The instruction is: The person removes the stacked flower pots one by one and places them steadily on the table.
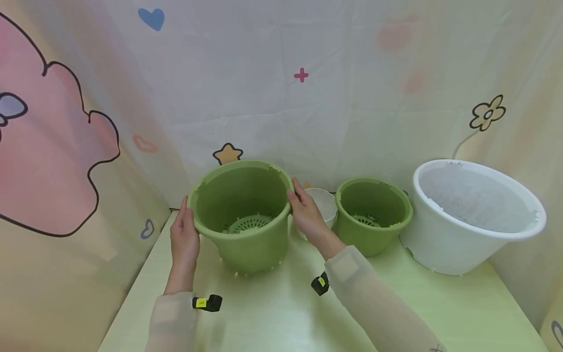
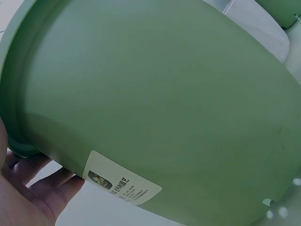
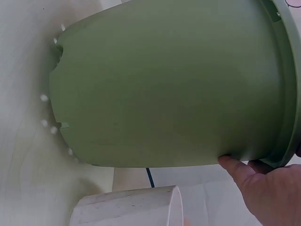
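Note:
A large green plastic flower pot (image 1: pixel 252 244) is held between both hands, its open mouth tipped toward the head camera. My left hand (image 1: pixel 184 237) grips the rim on its left side; in the left wrist view the fingers (image 2: pixel 59 190) lie under the rim against the outer wall, near a white paper label (image 2: pixel 122 181). On the opposite side my right hand (image 1: pixel 308 215) holds the rim, with fingertips touching the wall just below it in the right wrist view. Slots show in the pot's base. Whether the base touches the table cannot be told.
To the right stand a small white pot (image 1: pixel 323 203), partly behind my right hand, a smaller green pot (image 1: pixel 367 244) and a large white pot (image 1: pixel 444 249). The pale table (image 1: pixel 264 313) meets a patterned curtain (image 1: pixel 246 88) behind and at both sides.

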The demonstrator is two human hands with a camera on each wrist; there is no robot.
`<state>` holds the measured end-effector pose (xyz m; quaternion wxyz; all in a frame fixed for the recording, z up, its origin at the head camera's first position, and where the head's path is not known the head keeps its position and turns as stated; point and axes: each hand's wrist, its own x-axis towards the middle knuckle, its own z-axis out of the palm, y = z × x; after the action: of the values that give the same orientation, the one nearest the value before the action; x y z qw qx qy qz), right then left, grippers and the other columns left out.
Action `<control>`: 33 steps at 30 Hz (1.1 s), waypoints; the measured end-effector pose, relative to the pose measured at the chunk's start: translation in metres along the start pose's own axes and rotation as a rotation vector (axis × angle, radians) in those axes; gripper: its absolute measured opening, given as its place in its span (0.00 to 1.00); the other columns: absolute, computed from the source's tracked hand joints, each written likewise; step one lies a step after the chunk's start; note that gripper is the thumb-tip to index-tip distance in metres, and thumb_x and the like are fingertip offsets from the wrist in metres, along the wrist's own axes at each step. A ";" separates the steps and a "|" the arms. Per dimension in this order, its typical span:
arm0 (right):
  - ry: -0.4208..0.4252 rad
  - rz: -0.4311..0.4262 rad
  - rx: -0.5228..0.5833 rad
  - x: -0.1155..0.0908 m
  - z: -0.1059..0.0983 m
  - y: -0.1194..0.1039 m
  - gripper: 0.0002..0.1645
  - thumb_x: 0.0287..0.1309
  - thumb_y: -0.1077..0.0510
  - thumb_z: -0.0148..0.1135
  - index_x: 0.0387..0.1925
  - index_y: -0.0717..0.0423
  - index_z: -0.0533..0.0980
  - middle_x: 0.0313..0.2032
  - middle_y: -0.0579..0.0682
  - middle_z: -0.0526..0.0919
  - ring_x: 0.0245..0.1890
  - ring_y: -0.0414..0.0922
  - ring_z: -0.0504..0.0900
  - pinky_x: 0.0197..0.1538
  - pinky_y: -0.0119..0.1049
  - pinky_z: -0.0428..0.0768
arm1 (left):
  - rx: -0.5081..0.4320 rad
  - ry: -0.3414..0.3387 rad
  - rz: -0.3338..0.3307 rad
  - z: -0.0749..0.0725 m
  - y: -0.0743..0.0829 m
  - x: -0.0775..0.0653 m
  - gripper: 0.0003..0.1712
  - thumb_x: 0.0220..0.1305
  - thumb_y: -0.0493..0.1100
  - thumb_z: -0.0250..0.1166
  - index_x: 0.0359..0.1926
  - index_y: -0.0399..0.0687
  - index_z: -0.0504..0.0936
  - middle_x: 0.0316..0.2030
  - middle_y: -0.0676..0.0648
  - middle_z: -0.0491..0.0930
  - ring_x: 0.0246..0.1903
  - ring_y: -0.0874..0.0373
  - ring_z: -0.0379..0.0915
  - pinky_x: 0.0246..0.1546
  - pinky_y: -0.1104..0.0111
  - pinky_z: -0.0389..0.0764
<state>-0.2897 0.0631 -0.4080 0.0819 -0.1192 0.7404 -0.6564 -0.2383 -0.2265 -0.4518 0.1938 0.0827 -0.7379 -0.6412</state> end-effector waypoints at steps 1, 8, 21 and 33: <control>0.002 0.000 -0.001 0.000 0.000 0.000 0.36 0.84 0.43 0.39 0.83 0.38 0.41 0.83 0.40 0.41 0.83 0.44 0.44 0.84 0.45 0.50 | 0.004 0.000 -0.005 0.000 0.000 0.001 0.28 0.83 0.62 0.41 0.79 0.75 0.57 0.79 0.62 0.56 0.81 0.61 0.44 0.82 0.55 0.51; 0.000 -0.002 0.002 0.005 0.000 0.001 0.37 0.84 0.43 0.38 0.83 0.40 0.40 0.83 0.41 0.41 0.83 0.44 0.45 0.83 0.44 0.52 | 0.005 -0.009 -0.025 0.000 -0.003 0.008 0.28 0.83 0.63 0.40 0.79 0.76 0.56 0.79 0.62 0.56 0.81 0.60 0.44 0.82 0.56 0.53; 0.023 0.016 -0.022 0.010 -0.001 0.005 0.37 0.84 0.42 0.38 0.83 0.38 0.40 0.83 0.43 0.43 0.83 0.46 0.46 0.84 0.46 0.51 | -0.009 -0.040 0.003 0.005 -0.006 0.020 0.28 0.83 0.62 0.41 0.78 0.74 0.59 0.79 0.64 0.55 0.81 0.62 0.45 0.81 0.58 0.55; 0.040 0.021 -0.023 0.014 -0.002 0.006 0.37 0.84 0.43 0.38 0.84 0.41 0.40 0.84 0.46 0.42 0.83 0.46 0.46 0.84 0.45 0.51 | -0.033 -0.056 0.014 0.008 -0.009 0.028 0.27 0.83 0.61 0.42 0.78 0.74 0.59 0.80 0.64 0.54 0.81 0.62 0.45 0.81 0.59 0.56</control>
<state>-0.3042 0.0616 -0.4128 0.0725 -0.0994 0.7507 -0.6491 -0.2681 -0.2312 -0.4562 0.1788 0.0563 -0.7331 -0.6538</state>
